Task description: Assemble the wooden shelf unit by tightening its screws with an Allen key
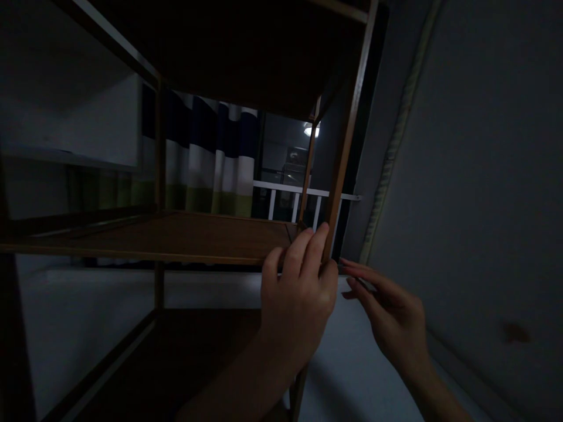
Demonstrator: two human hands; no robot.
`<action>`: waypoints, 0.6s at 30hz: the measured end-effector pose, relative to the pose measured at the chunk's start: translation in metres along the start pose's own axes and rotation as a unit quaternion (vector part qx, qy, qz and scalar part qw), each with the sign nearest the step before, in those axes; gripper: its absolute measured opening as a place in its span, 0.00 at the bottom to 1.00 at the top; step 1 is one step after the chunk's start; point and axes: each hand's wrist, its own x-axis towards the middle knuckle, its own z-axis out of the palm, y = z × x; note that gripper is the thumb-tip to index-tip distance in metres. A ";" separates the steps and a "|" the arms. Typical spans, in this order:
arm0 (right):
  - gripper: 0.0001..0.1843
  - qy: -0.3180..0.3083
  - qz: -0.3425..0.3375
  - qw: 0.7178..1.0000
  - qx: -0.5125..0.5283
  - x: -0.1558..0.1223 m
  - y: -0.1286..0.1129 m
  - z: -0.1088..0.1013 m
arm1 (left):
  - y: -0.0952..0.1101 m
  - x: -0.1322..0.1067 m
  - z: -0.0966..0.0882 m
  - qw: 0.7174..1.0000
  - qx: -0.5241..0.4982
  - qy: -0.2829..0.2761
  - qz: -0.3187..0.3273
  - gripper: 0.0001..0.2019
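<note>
A brown wooden shelf rack fills the left and middle of the view. My left hand (301,287) is wrapped around the front right corner of its middle shelf board (211,237), fingers over the board and against the upright post (345,146). Just right of that corner, on the outer side of the post, my right hand (387,305) pinches something thin and dark between thumb and fingers. It points toward the post, but its kind is too dim to make out. My left hand hides the joint between board and post.
A lower shelf board (211,334) and a dark upper board (246,53) belong to the same rack. Behind it hang striped curtains (202,158) beside a window with a white railing (285,188). On the right stand a grey wall (492,176) and a ribbed pipe (391,140).
</note>
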 end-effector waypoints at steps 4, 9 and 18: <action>0.09 0.013 0.017 1.000 0.006 0.004 -0.002 0.002 | 0.000 0.001 -0.001 1.000 0.007 0.000 -0.001 0.04; 0.10 0.039 0.026 0.999 0.018 0.010 -0.003 0.003 | 0.000 0.000 -0.001 1.000 0.004 -0.003 -0.003 0.05; 0.09 0.041 0.072 0.988 0.130 0.028 -0.004 0.012 | 0.000 0.001 -0.001 1.000 0.005 0.001 0.000 0.04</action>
